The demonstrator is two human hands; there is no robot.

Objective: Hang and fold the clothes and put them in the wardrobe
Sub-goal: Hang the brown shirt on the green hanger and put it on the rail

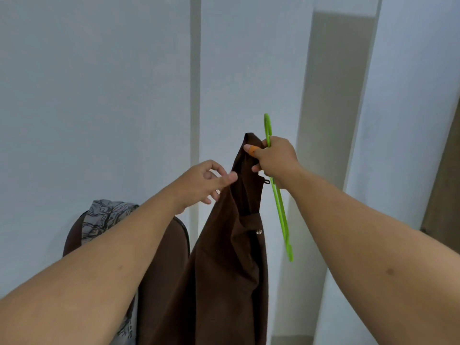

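Our left hand point(207, 181) hovers with loosely curled fingers, holding nothing, touching the brown garment point(231, 257) that hangs long and vertical between our hands. Our right hand point(275, 161) grips its top together with the green hanger point(281, 215), which slants downward just right.

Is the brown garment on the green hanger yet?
Not yet: the hanger hangs bare beside the brown garment, both gripped by the right hand.
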